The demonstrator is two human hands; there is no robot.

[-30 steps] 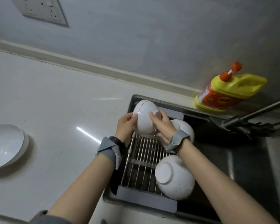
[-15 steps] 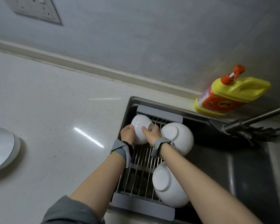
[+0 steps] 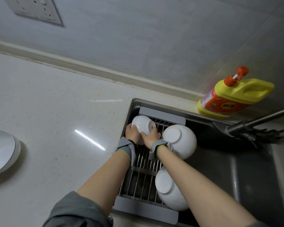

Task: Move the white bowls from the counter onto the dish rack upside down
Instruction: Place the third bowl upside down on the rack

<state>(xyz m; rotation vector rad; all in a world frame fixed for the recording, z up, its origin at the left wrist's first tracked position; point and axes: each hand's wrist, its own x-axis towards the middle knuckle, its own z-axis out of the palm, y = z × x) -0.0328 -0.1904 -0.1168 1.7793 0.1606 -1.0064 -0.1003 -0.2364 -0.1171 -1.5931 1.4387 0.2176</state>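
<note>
Both hands hold one white bowl (image 3: pixel 142 126) at the rack's (image 3: pixel 143 176) far left corner, beside the sink (image 3: pixel 246 171) wall. The left hand (image 3: pixel 132 133) cups the rim side and the right hand (image 3: pixel 150 136) presses the opposite flank, so each grip is closed against the bowl from its own side and the bowl sits pinched between them, just beyond the fingertips. It is tilted, foot ring toward the right, mouth turning down and left; that angle looks like the last part of turning it over so it can drain rim down on the bars. I cannot tell whether its rim touches the bars yet.

Two more bowls already rest upside down along the rack's right edge: the far bowl (image 3: pixel 180 140) just beside the held one, the near bowl (image 3: pixel 169 189) at the near right corner. The left half of the rack is open, which likely explains this spot. Another bowl (image 3: pixel 2 151) waits mouth up at the surface's (image 3: pixel 61 122) left edge, well apart from the rack.
</note>
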